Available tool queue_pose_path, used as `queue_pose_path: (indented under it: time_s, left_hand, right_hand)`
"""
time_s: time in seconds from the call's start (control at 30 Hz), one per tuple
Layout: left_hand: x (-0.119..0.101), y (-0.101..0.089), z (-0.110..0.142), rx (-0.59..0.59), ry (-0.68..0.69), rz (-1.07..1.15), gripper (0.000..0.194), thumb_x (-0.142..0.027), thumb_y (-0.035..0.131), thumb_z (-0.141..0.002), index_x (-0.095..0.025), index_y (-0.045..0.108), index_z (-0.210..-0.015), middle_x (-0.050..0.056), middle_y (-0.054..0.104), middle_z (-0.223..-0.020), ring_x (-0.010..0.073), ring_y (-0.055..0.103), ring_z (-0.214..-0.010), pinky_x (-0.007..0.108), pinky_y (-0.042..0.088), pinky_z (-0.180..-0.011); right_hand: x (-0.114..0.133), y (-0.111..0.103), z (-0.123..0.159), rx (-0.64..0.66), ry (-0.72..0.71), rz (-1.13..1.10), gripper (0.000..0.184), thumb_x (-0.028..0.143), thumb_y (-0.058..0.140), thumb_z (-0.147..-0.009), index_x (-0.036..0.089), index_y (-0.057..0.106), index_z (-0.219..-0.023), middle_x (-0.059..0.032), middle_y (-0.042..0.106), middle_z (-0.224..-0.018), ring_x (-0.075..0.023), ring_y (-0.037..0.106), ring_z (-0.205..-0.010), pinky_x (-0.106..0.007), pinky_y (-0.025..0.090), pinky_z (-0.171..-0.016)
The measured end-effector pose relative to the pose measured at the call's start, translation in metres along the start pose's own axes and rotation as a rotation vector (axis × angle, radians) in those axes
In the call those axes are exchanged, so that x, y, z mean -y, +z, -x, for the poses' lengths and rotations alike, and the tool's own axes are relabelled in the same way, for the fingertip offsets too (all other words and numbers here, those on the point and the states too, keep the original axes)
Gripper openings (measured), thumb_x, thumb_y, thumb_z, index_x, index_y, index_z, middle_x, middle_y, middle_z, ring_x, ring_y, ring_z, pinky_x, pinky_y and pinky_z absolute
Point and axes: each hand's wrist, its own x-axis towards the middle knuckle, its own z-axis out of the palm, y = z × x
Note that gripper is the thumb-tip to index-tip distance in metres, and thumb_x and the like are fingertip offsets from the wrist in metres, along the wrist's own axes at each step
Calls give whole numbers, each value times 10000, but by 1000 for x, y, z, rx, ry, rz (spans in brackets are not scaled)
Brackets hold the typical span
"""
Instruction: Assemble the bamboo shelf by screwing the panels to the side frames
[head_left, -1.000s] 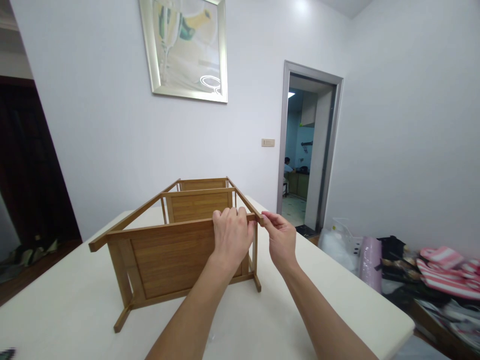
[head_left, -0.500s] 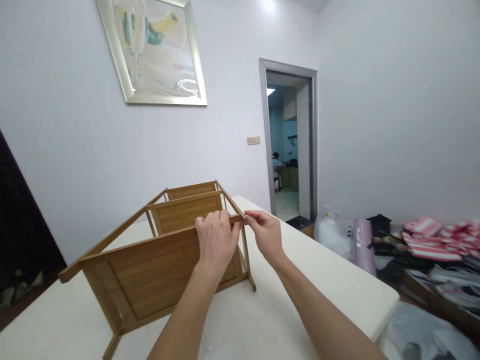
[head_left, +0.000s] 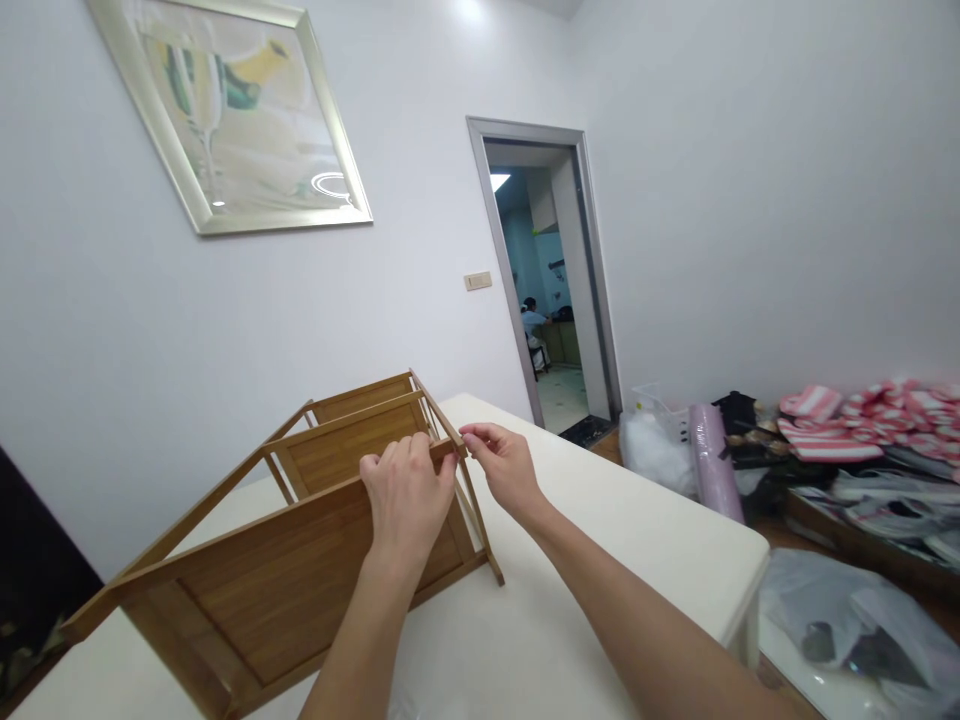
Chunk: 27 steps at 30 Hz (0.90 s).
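A brown wooden shelf rack (head_left: 255,590) lies on its side on the white table (head_left: 615,540), its several panelled shelves standing on edge. My left hand (head_left: 411,490) is wrapped over the upper edge of the nearest shelf, close to its right corner, with the thumb at the corner joint. Just right of that corner is my right hand (head_left: 501,465), thumb and forefinger pinched together against or beside the rail's end. Whatever sits between those fingertips is too small or hidden to make out.
Right of the table lie a purple wrapped roll (head_left: 716,460), pink-striped cloth (head_left: 832,420), an open box (head_left: 862,530) and a plastic bag (head_left: 847,620). Beyond the doorway (head_left: 551,290) a person (head_left: 534,325) sits in another room. A framed picture (head_left: 247,110) hangs on the wall.
The view has swung to the right and tilted, so everything sits further left. My left hand still grips the shelf edge; my right hand's pinch stays at the corner.
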Motion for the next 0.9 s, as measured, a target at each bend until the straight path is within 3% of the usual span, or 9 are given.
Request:
queue_pose_path:
  time_s: [0.37,0.67,0.9]
  left_hand:
    - [-1,-2,-1,28,7,-27,237,-373,455,-913,-194,561,-798,78,699,-838,271,627,-848,395,307,-777]
    - [0,-2,0,30,20,-25,216,-362,465,-909,-196,565,-814,65,691,-835,267,624,-847,393,302,-769]
    - [0,-2,-1,38,2,-20,211,-354,468,-902,-191,582,-831,78,696,-846,272,624,-856,391,306,-779]
  right_hand:
    - [-5,-1,-1,89,-67,155,210,398,537,-877,206,622,-872,-23,660,-825,-166,598,-758,-284,482,-687]
    - [1,5,-7,137,-68,388,379,441,365,-951,223,381,-642,40,434,-612,-129,426,-588,-248,328,-562]
    - [-1,5,-19,242,-34,332,545,599,348,-929,208,370,-549,38,366,-552,-113,363,-539,-247,272,-524]
